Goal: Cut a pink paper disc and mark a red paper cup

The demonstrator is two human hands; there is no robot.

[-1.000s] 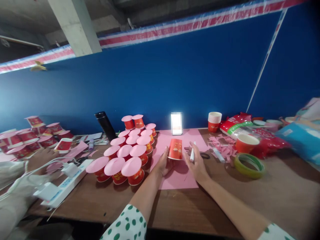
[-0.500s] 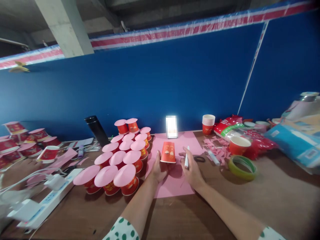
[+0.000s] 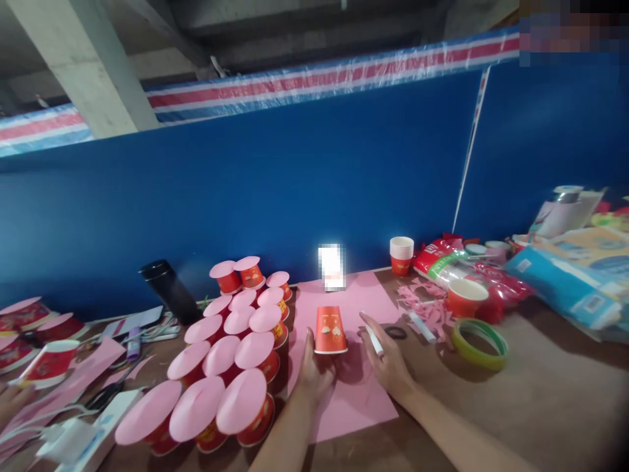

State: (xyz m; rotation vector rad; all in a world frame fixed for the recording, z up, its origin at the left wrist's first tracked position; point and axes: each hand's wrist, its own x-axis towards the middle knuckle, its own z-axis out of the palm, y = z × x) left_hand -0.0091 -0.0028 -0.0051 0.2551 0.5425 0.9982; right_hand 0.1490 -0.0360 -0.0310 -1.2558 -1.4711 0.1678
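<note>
My left hand point(image 3: 314, 373) is closed around the lower part of a red paper cup point(image 3: 330, 330) with a printed design, turned upside down so its wide rim faces down. The cup is held over a sheet of pink paper point(image 3: 354, 410). In my right hand point(image 3: 393, 367), to the right of the cup, is a slim white pen-like stick point(image 3: 372, 335), gripped by the fingers. Left of my hands, several upturned red cups point(image 3: 255, 426) stand in rows, each capped with a pink paper disc point(image 3: 242, 401). A lit phone point(image 3: 332, 267) leans behind the sheet.
A co-worker's hand point(image 3: 12, 400) is at the far left, near a red cup point(image 3: 52, 362) and a power strip point(image 3: 105, 426). On the right are a tape roll point(image 3: 479, 344), pink scraps point(image 3: 425, 295), a white tube point(image 3: 422, 326) and stacked cups point(image 3: 401, 255). A black bottle point(image 3: 170, 292) leans left.
The camera view has shifted, so the table things sit lower and the left-hand ones further left. Both hands keep hold of the cup and the stick, whose upper end now tilts left.
</note>
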